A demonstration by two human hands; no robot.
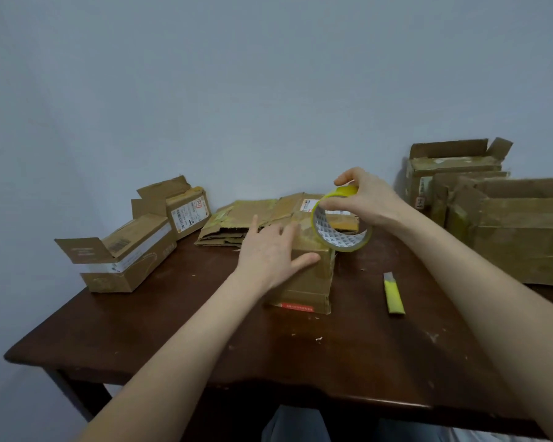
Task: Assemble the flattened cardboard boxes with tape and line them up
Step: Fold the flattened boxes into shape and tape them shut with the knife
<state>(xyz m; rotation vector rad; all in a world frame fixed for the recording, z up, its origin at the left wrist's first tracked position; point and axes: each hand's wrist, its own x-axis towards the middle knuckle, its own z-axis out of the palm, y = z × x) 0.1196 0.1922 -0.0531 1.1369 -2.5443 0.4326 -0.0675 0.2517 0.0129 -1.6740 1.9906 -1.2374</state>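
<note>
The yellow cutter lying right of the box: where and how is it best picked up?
Pinch the cutter from above across its narrow yellow body, toward the near end. It lies flat on the table with both long sides free, and its grey tip, likely the blade, points away from the person.

box point(304, 279): upright, centre | tape roll point(336, 235): yellow, tilted above box | flat cardboard point(237, 220): stacked behind
</note>
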